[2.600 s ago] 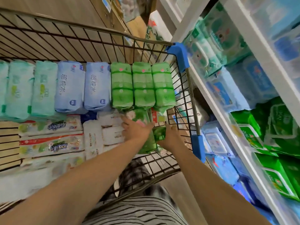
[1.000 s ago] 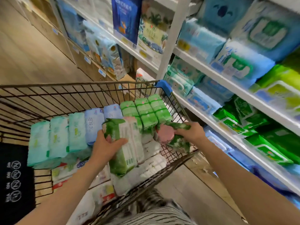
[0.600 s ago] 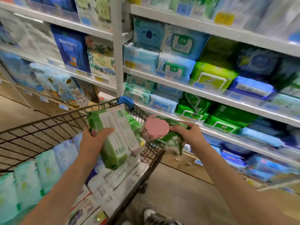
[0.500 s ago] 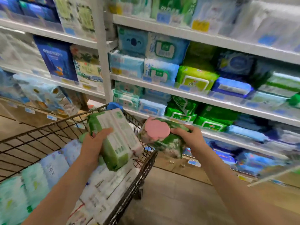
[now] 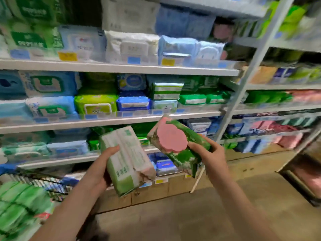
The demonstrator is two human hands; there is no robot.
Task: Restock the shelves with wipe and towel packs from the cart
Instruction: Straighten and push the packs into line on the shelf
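My left hand (image 5: 99, 168) grips a green and white wipe pack (image 5: 127, 159), held upright with its printed back facing me. My right hand (image 5: 209, 156) holds a second green wipe pack with a round pink lid (image 5: 175, 145), tilted toward the shelves. Both packs hang in the air in front of the white shelf unit (image 5: 111, 121), level with its lower shelves. The wire cart (image 5: 43, 183) sits at the lower left with green packs (image 5: 19, 204) still inside.
The shelves hold several blue, green and white wipe packs behind clear rails. A white upright post (image 5: 250, 73) splits this bay from another at the right with pink packs (image 5: 288, 141). Wooden base panels and brown floor lie below.
Both hands lifted their packs out of the cart. My view swung right and up to face the shelves, and the cart slid to the lower left edge.
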